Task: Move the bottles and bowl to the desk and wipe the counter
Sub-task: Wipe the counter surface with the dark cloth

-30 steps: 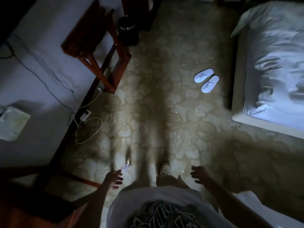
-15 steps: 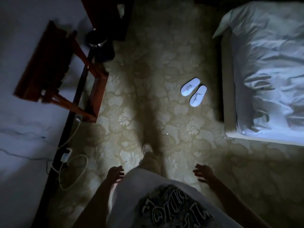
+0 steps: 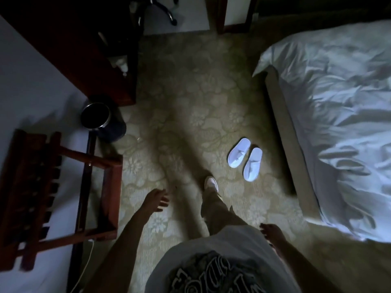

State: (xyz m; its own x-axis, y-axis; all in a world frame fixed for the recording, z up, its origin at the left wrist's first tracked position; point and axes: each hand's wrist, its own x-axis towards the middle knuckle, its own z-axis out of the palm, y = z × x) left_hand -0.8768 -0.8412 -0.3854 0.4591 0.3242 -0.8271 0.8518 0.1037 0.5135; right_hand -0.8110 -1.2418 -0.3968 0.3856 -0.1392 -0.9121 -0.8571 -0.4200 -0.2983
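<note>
Walking over the patterned carpet (image 3: 179,115), the person carries nothing. The left hand (image 3: 155,198) hangs in front of the body with fingers spread loose; the right hand (image 3: 271,230) hangs low, nearer to the body, its grip also loose and empty. Beyond the hands, white slippers (image 3: 245,158) lie beside the bed (image 3: 330,115). No bottles, bowl or bench top are in view, so I judge that carrying and wiping are still to do, or I cannot tell.

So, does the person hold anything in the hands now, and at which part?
Nothing is held. The left hand is open with fingers spread, and the right hand hangs relaxed; both are above the carpet.
</note>
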